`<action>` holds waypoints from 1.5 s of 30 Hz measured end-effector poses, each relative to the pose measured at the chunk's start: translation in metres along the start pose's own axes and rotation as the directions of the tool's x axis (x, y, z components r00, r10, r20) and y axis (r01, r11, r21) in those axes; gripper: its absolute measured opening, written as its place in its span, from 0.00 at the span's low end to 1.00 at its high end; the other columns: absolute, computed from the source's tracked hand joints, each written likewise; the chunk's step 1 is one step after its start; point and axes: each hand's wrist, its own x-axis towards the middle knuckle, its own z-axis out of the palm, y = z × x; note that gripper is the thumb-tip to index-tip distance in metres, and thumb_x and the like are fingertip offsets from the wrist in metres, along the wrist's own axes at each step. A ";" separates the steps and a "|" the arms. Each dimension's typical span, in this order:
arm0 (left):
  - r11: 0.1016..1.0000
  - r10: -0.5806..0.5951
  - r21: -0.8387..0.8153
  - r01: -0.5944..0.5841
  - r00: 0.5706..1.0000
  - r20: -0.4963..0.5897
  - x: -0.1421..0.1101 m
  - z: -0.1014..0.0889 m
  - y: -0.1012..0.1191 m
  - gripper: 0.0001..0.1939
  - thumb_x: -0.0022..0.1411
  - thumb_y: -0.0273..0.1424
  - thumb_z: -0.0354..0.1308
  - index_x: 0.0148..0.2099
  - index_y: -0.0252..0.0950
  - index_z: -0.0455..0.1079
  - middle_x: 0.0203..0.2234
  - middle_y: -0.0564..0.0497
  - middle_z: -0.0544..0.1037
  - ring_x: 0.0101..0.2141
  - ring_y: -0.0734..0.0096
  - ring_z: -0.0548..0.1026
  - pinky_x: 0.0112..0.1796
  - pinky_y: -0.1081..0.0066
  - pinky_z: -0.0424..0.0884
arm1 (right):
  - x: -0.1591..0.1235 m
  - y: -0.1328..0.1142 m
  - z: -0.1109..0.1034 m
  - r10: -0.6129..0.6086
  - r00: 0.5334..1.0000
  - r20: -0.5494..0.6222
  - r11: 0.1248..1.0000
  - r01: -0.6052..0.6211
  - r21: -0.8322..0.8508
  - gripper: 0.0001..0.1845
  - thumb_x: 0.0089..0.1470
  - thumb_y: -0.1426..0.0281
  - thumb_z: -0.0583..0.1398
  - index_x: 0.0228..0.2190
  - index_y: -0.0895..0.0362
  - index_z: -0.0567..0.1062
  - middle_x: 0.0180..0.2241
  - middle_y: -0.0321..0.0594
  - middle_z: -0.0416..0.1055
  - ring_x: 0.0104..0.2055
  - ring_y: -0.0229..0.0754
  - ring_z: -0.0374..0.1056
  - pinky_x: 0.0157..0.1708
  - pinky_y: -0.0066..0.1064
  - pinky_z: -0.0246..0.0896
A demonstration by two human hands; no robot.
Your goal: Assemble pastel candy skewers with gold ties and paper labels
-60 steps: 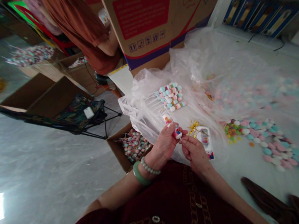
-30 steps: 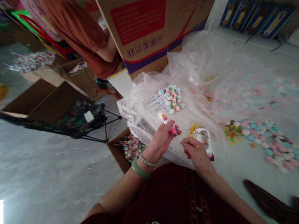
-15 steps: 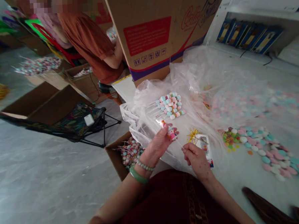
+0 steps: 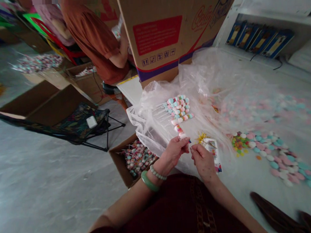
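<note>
Over the near left edge of the surface (image 4: 252,174), a wrapped stick of sweets (image 4: 179,130) is held low down by the pinching fingers of the left hand (image 4: 175,151). Just beside it, the thumb and forefinger of the right hand (image 4: 204,164) are pressed together; what is pinched there cannot be told. The wrapper could be torn if tugged too hard. The neighbouring candy sticks (image 4: 180,106) could be knocked askew by the wrapped tip, and the gold ties (image 4: 201,137) and packet (image 4: 215,155) brushed aside by the right hand. If let slip, the stick might be lost over the edge towards the open box (image 4: 118,169).
</note>
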 end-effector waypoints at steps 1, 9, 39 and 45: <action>1.000 -0.024 0.001 0.024 1.000 0.012 0.000 -0.002 0.000 0.15 0.47 0.36 0.66 0.29 0.31 0.68 0.16 0.57 0.66 0.18 0.80 0.62 0.23 0.74 0.60 | 0.000 0.002 -0.002 -0.024 0.999 -0.027 0.998 0.022 -0.065 0.10 0.52 0.65 0.54 0.35 0.55 0.72 0.18 0.30 0.63 0.20 0.37 0.60 0.23 0.28 0.54; 0.939 -0.240 -0.175 0.296 0.929 0.283 -0.011 -0.002 -0.002 0.16 0.45 0.31 0.67 0.38 0.31 0.72 0.19 0.54 0.70 0.22 0.79 0.66 0.27 0.75 0.62 | 0.000 0.010 -0.008 -0.416 0.909 -0.011 0.858 0.388 -0.336 0.16 0.58 0.72 0.48 0.38 0.55 0.75 0.36 0.41 0.76 0.37 0.41 0.71 0.37 0.30 0.62; 0.924 -0.284 0.333 0.186 0.918 0.276 -0.008 0.000 -0.016 0.19 0.55 0.45 0.56 0.27 0.32 0.70 0.16 0.51 0.71 0.13 0.76 0.65 0.19 0.73 0.58 | 0.025 -0.005 -0.010 0.188 0.977 0.098 0.755 -0.208 0.622 0.13 0.43 0.65 0.62 0.33 0.55 0.70 0.26 0.34 0.72 0.26 0.37 0.66 0.29 0.30 0.61; 0.891 0.021 0.452 0.040 0.991 -0.131 -0.004 0.001 -0.029 0.17 0.51 0.42 0.60 0.21 0.33 0.66 0.11 0.57 0.64 0.11 0.83 0.56 0.15 0.76 0.48 | 0.028 0.018 -0.028 0.156 0.983 -0.097 0.942 -0.119 0.315 0.12 0.51 0.61 0.56 0.33 0.57 0.70 0.28 0.36 0.71 0.28 0.39 0.66 0.30 0.31 0.62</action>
